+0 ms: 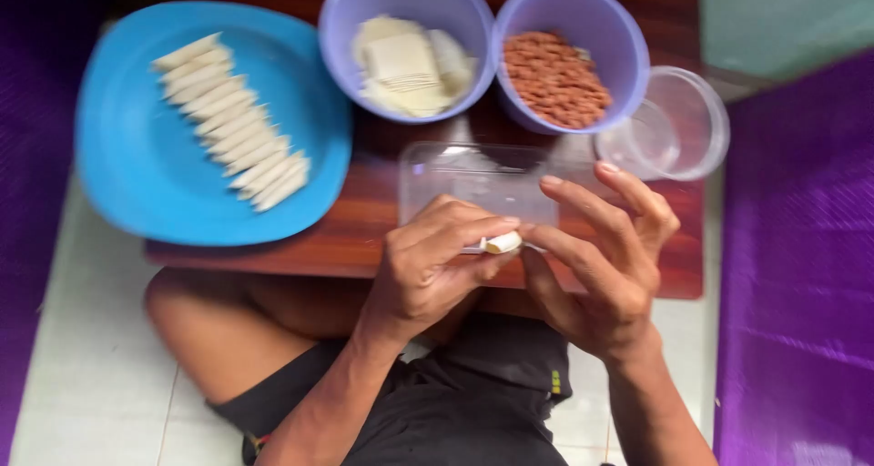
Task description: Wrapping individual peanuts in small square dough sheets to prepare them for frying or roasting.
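Observation:
My left hand (pixel 435 268) and my right hand (pixel 601 266) meet over the near edge of a low wooden table (pixel 364 220). Between their fingertips they pinch a small pale rolled wrapper (pixel 503 243). A clear flat plastic lid or tray (pixel 473 186) lies on the table just beyond my fingers. On a blue plate (pixel 137 175) at the left, several finished pale rolls (pixel 232 125) lie in a row.
A lilac bowl (pixel 341 29) with square pale wrappers (pixel 405 65) stands at the back centre. Beside it a second lilac bowl (pixel 624 47) holds brown filling (pixel 555 79). A clear round container (pixel 687 125) sits at the right. Purple cloth flanks both sides; my bare knee is below.

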